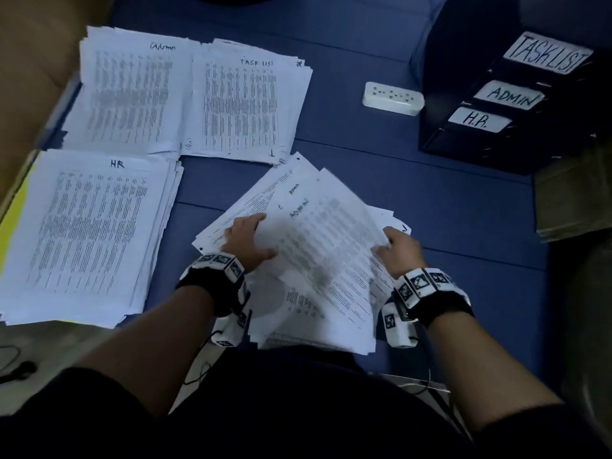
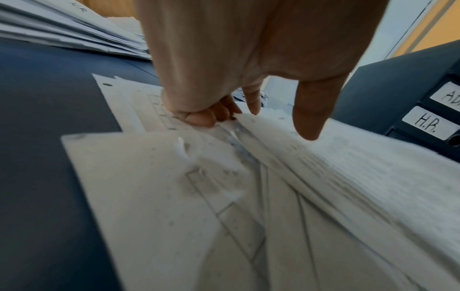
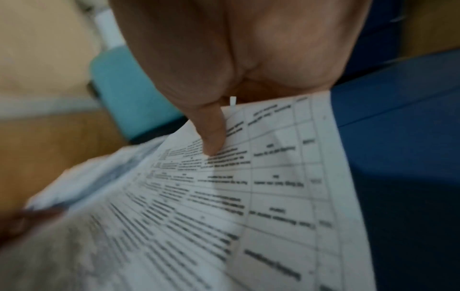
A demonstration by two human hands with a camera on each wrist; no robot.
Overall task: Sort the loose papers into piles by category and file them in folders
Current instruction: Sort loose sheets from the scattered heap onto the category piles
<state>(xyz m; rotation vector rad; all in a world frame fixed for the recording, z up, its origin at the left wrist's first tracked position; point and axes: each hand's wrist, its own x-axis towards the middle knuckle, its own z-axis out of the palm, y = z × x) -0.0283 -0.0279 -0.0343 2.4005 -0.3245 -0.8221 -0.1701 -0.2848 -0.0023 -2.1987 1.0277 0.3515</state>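
Three labelled piles lie on the blue mat (image 1: pixel 440 207): Admin (image 1: pixel 132 91), Task List (image 1: pixel 245 104) and HR (image 1: pixel 86 233). A fanned loose stack (image 1: pixel 291 190) sits in front of me. Over it both hands hold one blurred printed sheet (image 1: pixel 318 240) marked Admin. My left hand (image 1: pixel 255 238) grips its left edge, fingers curled under and thumb on top (image 2: pixel 254 110). My right hand (image 1: pixel 394 246) pinches the sheet's right edge, and the thumb (image 3: pixel 214 128) presses on the sheet's table print (image 3: pixel 261 196). Black folders (image 1: pixel 496 104) labelled TASKLIST, ADMIN and H.R. stand at the far right.
A white power strip (image 1: pixel 393 98) lies between the piles and the folders. A brown stack (image 1: pixel 573 200) sits at the right edge. Wooden boards (image 1: pixel 29 61) and something yellow (image 1: pixel 15 220) border the left. Cables (image 1: pixel 16 369) trail near my knees.
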